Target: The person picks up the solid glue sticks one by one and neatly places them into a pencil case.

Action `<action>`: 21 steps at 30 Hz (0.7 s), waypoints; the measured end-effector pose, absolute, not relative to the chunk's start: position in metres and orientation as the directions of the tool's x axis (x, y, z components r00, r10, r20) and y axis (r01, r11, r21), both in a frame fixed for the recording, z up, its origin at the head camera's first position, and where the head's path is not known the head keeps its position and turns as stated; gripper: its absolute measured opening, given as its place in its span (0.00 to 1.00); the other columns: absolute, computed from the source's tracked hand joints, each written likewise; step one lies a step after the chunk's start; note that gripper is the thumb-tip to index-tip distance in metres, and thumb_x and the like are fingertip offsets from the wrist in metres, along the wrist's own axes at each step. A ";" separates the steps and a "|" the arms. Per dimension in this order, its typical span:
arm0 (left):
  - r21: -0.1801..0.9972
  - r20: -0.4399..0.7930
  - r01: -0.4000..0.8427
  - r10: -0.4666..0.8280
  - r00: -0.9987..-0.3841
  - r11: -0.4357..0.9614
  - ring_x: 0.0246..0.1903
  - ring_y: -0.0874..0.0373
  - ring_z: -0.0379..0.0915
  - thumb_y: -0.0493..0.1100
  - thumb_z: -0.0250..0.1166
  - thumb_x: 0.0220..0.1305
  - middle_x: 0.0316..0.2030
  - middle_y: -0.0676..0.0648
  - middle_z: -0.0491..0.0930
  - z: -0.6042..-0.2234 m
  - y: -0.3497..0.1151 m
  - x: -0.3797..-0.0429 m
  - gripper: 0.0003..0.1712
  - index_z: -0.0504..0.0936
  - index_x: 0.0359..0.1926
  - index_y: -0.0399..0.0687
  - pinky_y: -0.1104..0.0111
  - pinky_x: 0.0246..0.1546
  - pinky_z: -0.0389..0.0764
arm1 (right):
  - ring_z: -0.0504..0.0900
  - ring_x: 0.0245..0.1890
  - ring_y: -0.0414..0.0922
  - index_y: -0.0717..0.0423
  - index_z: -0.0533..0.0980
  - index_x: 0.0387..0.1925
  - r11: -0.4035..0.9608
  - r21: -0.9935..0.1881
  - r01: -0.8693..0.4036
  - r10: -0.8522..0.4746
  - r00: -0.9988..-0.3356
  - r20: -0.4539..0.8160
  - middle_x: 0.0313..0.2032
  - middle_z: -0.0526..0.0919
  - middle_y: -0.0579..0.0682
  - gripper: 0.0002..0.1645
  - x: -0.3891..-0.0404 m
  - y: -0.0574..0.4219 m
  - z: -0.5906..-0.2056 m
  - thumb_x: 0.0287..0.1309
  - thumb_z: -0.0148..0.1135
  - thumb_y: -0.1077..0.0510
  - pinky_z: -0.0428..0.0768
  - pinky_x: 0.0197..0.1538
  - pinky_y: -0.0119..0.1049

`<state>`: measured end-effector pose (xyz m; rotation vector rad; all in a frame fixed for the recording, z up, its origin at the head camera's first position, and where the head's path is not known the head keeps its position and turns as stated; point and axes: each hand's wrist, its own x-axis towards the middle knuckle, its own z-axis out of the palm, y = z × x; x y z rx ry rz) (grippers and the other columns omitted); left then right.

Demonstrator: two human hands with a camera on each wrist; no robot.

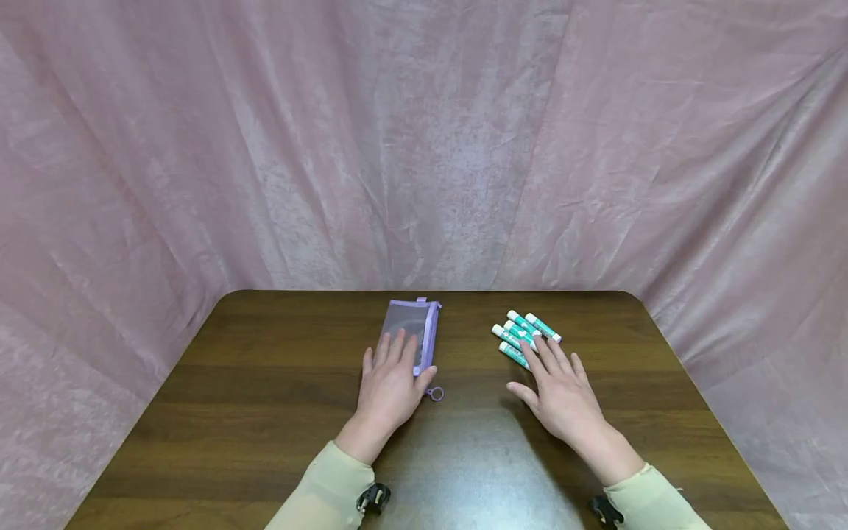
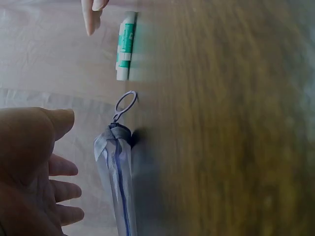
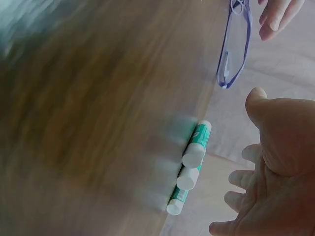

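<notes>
A purple-edged see-through zip pouch (image 1: 405, 315) lies on the brown wooden table. My left hand (image 1: 392, 386) hovers over its near part, fingers straight and spread, holding nothing; the left wrist view shows a gap between hand and pouch. A ring pull (image 1: 436, 394) hangs from the pouch's near end. On the right, several green-and-white tubes (image 1: 509, 337), which look like glue sticks, lie in a loose cluster. Above their near ends, my right hand (image 1: 563, 397) is outstretched with nothing in it. Its fingers hide part of the cluster; the right wrist view shows it apart from the tubes (image 3: 197, 142).
Both things lie toward the far side of the wooden table (image 1: 265, 397), the pouch left of the tubes with bare wood between. Behind the table's far edge hangs a pink curtain (image 1: 424, 147), which also runs along both sides.
</notes>
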<state>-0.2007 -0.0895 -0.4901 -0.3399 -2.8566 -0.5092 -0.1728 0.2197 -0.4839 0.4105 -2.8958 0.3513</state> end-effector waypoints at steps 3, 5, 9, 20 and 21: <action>0.306 0.255 0.264 0.189 -0.948 0.915 0.81 0.32 0.58 0.61 0.66 0.79 0.80 0.33 0.67 -0.491 -0.088 -0.203 0.40 0.73 0.79 0.41 0.31 0.76 0.58 | 0.58 0.83 0.68 0.58 0.64 0.84 0.937 -0.203 -0.285 -0.240 -0.946 0.220 0.83 0.61 0.64 0.48 -0.173 0.223 -0.483 0.77 0.65 0.36 0.55 0.78 0.75; 0.306 0.248 0.262 0.190 -0.950 0.915 0.81 0.32 0.58 0.60 0.66 0.79 0.80 0.33 0.67 -0.491 -0.087 -0.204 0.40 0.73 0.79 0.40 0.30 0.76 0.58 | 0.58 0.83 0.68 0.59 0.64 0.84 0.937 -0.206 -0.281 -0.235 -0.946 0.222 0.83 0.62 0.64 0.48 -0.174 0.224 -0.483 0.77 0.65 0.36 0.55 0.78 0.75; 0.302 0.225 0.253 0.189 -0.956 0.919 0.81 0.32 0.57 0.60 0.66 0.79 0.81 0.33 0.66 -0.491 -0.085 -0.207 0.40 0.72 0.80 0.40 0.29 0.75 0.59 | 0.58 0.83 0.67 0.59 0.65 0.83 0.935 -0.213 -0.282 -0.234 -0.945 0.227 0.83 0.63 0.64 0.48 -0.175 0.227 -0.482 0.77 0.65 0.36 0.55 0.78 0.75; 0.324 0.175 0.200 0.149 -0.973 0.925 0.81 0.32 0.57 0.58 0.67 0.78 0.81 0.34 0.66 -0.493 -0.081 -0.208 0.40 0.72 0.80 0.41 0.25 0.70 0.63 | 0.60 0.83 0.65 0.59 0.65 0.83 0.940 -0.193 -0.281 -0.237 -0.946 0.222 0.82 0.66 0.61 0.48 -0.176 0.234 -0.486 0.77 0.65 0.35 0.56 0.77 0.75; 0.326 0.173 0.197 0.147 -0.974 0.925 0.81 0.31 0.57 0.58 0.68 0.78 0.81 0.34 0.66 -0.493 -0.081 -0.208 0.40 0.72 0.80 0.41 0.25 0.70 0.63 | 0.60 0.83 0.65 0.59 0.65 0.83 0.941 -0.191 -0.279 -0.237 -0.947 0.216 0.82 0.66 0.61 0.48 -0.176 0.234 -0.486 0.77 0.64 0.35 0.56 0.78 0.75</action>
